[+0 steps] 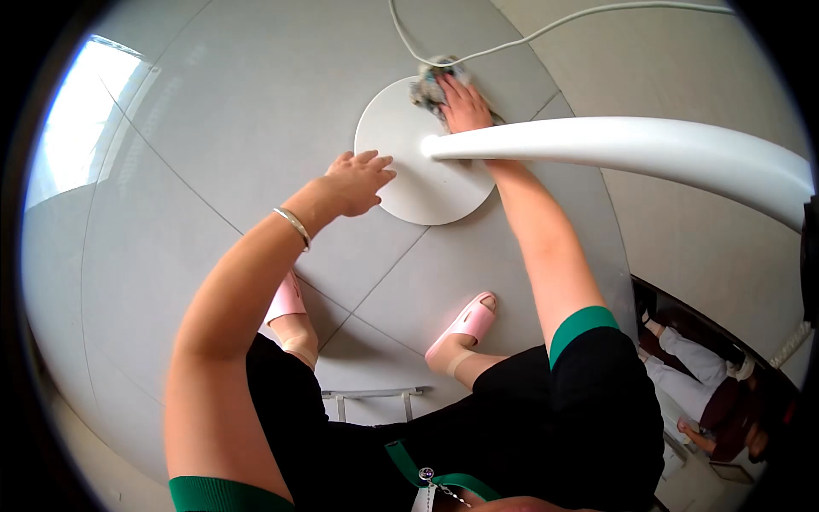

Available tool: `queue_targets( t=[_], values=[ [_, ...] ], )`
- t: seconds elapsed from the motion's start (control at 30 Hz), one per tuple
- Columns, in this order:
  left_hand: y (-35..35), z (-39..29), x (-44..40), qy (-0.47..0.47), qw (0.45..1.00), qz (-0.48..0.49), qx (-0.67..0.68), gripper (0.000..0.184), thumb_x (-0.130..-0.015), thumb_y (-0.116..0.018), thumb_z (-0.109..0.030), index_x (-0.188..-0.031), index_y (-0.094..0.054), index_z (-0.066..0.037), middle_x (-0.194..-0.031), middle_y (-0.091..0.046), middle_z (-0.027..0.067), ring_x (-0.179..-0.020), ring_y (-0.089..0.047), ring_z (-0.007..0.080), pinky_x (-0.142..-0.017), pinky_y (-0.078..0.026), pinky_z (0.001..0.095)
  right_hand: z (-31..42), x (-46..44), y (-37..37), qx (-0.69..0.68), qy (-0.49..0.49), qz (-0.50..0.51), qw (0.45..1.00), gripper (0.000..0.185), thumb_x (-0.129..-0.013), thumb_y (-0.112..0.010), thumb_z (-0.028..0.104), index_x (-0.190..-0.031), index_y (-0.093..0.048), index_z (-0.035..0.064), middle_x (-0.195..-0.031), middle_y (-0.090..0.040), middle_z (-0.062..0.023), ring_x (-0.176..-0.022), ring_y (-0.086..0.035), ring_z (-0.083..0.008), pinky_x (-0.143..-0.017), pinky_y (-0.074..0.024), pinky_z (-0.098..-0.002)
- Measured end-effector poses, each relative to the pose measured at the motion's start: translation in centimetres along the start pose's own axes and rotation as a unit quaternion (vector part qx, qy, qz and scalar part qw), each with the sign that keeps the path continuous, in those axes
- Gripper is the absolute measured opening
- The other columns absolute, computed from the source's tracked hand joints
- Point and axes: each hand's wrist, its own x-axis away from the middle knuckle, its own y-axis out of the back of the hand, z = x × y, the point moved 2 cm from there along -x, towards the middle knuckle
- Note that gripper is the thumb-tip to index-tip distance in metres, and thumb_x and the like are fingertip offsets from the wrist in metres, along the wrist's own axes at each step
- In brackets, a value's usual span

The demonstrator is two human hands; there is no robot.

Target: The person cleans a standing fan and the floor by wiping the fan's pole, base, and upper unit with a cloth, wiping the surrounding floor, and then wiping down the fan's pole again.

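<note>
A round white base [418, 192] lies on the grey tiled floor, with a thick curved white pole [614, 141] rising from it toward the right. My right hand [465, 104] presses a mottled, fuzzy cloth [429, 88] against the base's upper right edge, fingers spread over it. Part of the right wrist is hidden behind the pole. At the base's left edge is my left hand [363, 181], fingers apart and holding nothing; whether it touches the base is unclear.
A white cable [546, 30] runs across the top, close to the cloth. Pink slippers [473, 320] are on my feet below the base. At the lower right, a dark-framed surface [682, 307] shows a person [725, 401]. A metal frame [371, 394] stands behind my feet.
</note>
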Motion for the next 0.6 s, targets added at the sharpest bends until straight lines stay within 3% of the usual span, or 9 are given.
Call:
queue_targets(
  t=[0.03,0.1,0.17,0.27,0.33,0.4,0.47,0.5,0.6],
  values=[
    [-0.5,-0.1,-0.2,-0.004,1.0,0.015,-0.015,0.054,-0.09,-0.06,-0.029,-0.14,-0.043,-0.017,-0.152,-0.031,0.0048,-0.141,-0.025,0.0252,-0.113,-0.027,0.0457,0.3,-1.0,-0.1,-0.003,0.002,0.002,1.0,0.059,-0.087,-0.061,0.018,-0.142,-0.039,0.0114,-0.144,-0.043,-0.0077,-0.125,-0.044,-0.0351,-0.109,-0.0336,-0.0418],
    [-1.0,-0.1,-0.3,-0.007,0.999,0.031,-0.031,0.056,-0.09,-0.061,-0.029,-0.141,-0.042,-0.017,-0.153,-0.029,0.0043,-0.142,-0.024,0.0243,-0.113,-0.026,0.0455,1.5,-2.1,-0.2,0.018,0.238,-0.076,0.968,0.058,-0.087,-0.062,0.019,-0.141,-0.041,0.0119,-0.142,-0.044,-0.0052,-0.125,-0.045,-0.0344,-0.109,-0.0344,-0.042],
    [-1.2,-0.4,0.1,-0.019,0.996,0.022,-0.09,0.055,-0.09,-0.061,-0.026,-0.141,-0.042,-0.017,-0.154,-0.026,0.0038,-0.142,-0.023,0.0225,-0.114,-0.026,0.0457,1.0,-1.4,-0.4,0.021,0.25,-0.09,0.964,0.059,-0.086,-0.063,0.018,-0.14,-0.041,0.012,-0.142,-0.045,-0.0042,-0.124,-0.046,-0.0333,-0.109,-0.0346,-0.0425],
    [-1.6,-0.2,0.0,-0.016,0.997,0.022,-0.073,0.055,-0.09,-0.061,-0.025,-0.141,-0.042,-0.016,-0.155,-0.024,0.0037,-0.142,-0.022,0.0225,-0.113,-0.027,0.0455,-1.5,0.6,-0.8,0.0,-0.008,0.01,1.0,0.053,-0.085,-0.059,0.014,-0.137,-0.046,0.01,-0.139,-0.047,-0.0096,-0.125,-0.047,-0.0306,-0.109,-0.0338,-0.0431],
    [-1.2,-0.1,-0.1,-0.018,0.998,0.027,-0.059,0.055,-0.089,-0.062,-0.024,-0.14,-0.043,-0.016,-0.154,-0.025,0.0045,-0.142,-0.022,0.0225,-0.114,-0.026,0.0453,-2.8,5.5,-2.4,-0.119,-0.033,-0.146,0.982,0.049,-0.087,-0.057,0.014,-0.135,-0.047,0.0069,-0.137,-0.049,-0.0124,-0.124,-0.047,-0.0306,-0.11,-0.0316,-0.0448],
    [-0.6,0.4,-0.1,-0.02,0.998,0.037,-0.044,0.055,-0.089,-0.062,-0.024,-0.139,-0.043,-0.015,-0.154,-0.026,0.0053,-0.142,-0.022,0.0224,-0.114,-0.026,0.0452,-0.5,10.0,-2.6,-0.242,-0.234,-0.115,0.934,0.051,-0.088,-0.056,0.017,-0.137,-0.044,0.0043,-0.14,-0.045,-0.0128,-0.127,-0.043,-0.031,-0.111,-0.029,-0.0458],
    [0.2,1.2,-0.2,-0.031,0.996,0.074,-0.026,0.052,-0.088,-0.062,-0.023,-0.137,-0.046,-0.014,-0.15,-0.032,0.0068,-0.14,-0.029,0.0228,-0.113,-0.028,0.0427,0.8,15.0,-7.3,0.023,-0.203,-0.113,0.973,0.054,-0.089,-0.056,0.017,-0.138,-0.041,0.0044,-0.144,-0.04,-0.0121,-0.13,-0.039,-0.0326,-0.11,-0.0295,-0.0456],
    [0.6,1.7,0.1,-0.039,0.997,0.055,-0.046,0.044,-0.088,-0.062,-0.022,-0.13,-0.052,-0.012,-0.138,-0.047,0.0081,-0.132,-0.041,0.0242,-0.11,-0.032,0.0415,4.0,16.5,-6.7,0.031,-0.236,-0.158,0.958,0.054,-0.088,-0.057,0.018,-0.138,-0.041,0.0041,-0.146,-0.037,-0.0115,-0.13,-0.037,-0.0353,-0.109,-0.0299,-0.0463],
    [2.2,2.2,2.4,-0.015,0.993,0.105,-0.061,0.036,-0.088,-0.062,-0.023,-0.122,-0.057,-0.011,-0.123,-0.057,0.0077,-0.12,-0.05,0.0257,-0.103,-0.037,0.0421,11.9,17.3,-7.3,0.056,-0.262,-0.17,0.948,0.046,-0.082,-0.061,0.015,-0.126,-0.052,0.0066,-0.133,-0.049,-0.0097,-0.116,-0.046,-0.036,-0.096,-0.038,-0.0504]
  ],
)
